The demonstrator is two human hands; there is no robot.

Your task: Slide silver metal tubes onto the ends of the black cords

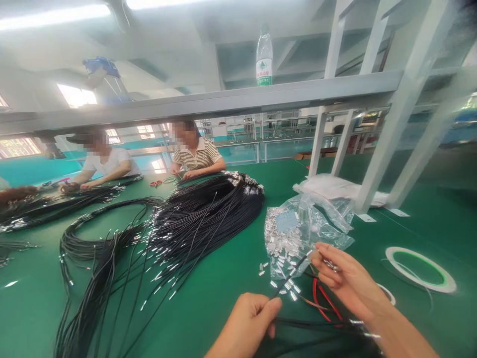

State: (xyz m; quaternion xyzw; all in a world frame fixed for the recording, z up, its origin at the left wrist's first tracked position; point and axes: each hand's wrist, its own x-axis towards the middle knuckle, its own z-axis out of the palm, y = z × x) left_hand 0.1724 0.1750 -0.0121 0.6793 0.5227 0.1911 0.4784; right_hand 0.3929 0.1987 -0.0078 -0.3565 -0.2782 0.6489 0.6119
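Head view: thin black cable, seemingly silver tip, pinched by left hand, right hand.

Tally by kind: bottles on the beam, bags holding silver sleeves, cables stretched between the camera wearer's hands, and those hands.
Bottle: 1
Bag of silver sleeves: 1
Black cable: 1
Left hand, right hand: 2
Total: 5

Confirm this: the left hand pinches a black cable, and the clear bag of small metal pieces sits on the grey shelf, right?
Not quite: the head view shows the clear bag lying on the green table, not the grey shelf. The left hand does pinch a black cable.
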